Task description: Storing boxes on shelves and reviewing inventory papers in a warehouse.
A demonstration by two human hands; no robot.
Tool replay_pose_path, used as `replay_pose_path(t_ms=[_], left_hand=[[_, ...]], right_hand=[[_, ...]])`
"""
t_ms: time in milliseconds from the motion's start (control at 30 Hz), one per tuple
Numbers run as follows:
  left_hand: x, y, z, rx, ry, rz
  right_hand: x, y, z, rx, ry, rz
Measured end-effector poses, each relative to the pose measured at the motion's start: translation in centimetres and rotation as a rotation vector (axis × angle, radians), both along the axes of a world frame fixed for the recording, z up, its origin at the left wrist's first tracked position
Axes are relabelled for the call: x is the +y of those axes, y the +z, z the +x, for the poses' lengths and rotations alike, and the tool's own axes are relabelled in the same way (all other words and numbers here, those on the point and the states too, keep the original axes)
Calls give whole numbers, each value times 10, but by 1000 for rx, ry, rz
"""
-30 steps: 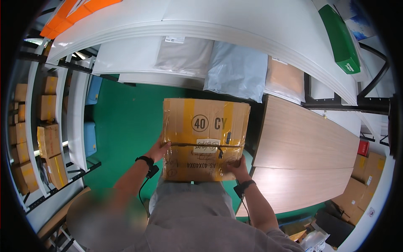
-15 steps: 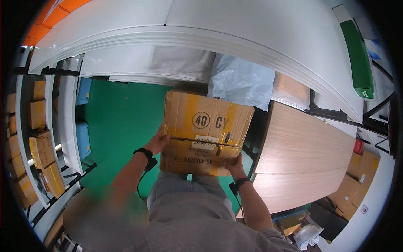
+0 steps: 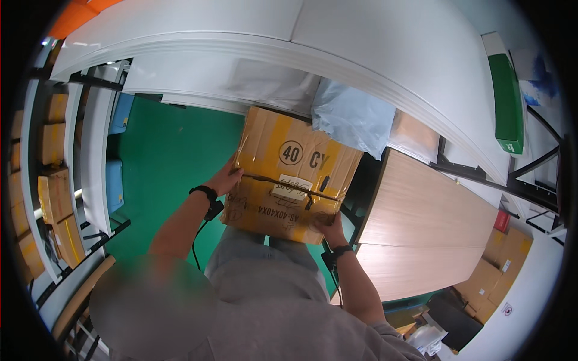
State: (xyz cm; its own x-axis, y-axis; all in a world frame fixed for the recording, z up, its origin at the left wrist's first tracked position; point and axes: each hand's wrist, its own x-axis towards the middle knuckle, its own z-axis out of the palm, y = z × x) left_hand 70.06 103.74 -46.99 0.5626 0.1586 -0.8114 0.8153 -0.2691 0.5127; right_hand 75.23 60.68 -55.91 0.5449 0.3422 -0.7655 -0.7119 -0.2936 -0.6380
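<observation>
A large brown cardboard box, crossed by yellow tape and a dark strap-like line, is held in front of my body. My left hand grips its left side, the thumb lying over the top face and the other fingers hidden behind the edge. At the lower right corner my right hand grips the box, its fingers partly out of sight. The far edge of the box lies close to a pale blue plastic bag on the white shelf.
To the right stands a wood-topped table. Shelves on the left hold several cardboard boxes, with blue bins beside the green floor. A long green box sits at upper right, and more cartons lean beyond the table.
The view has turned, so the surroundings look tilted and shifted. The box appears slightly rotated clockwise, its far edge nearer the shelf, with both hands still gripping it.
</observation>
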Motion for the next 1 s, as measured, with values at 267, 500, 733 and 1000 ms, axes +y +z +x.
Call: replay_pose_path(t_ms=[267, 500, 733, 1000], left_hand=[[-3, 51, -89, 36, -27, 34], [10, 117, -371, -3, 44, 6], [-47, 100, -395, -114, 261, -4], [-13, 30, -465, -274, 289, 22]], right_hand=[[1, 58, -90, -231, 8, -18], [4, 151, -341, -190, -4, 66], [-33, 106, -301, -268, 137, 74], [21, 161, -297, -364, 322, -19]])
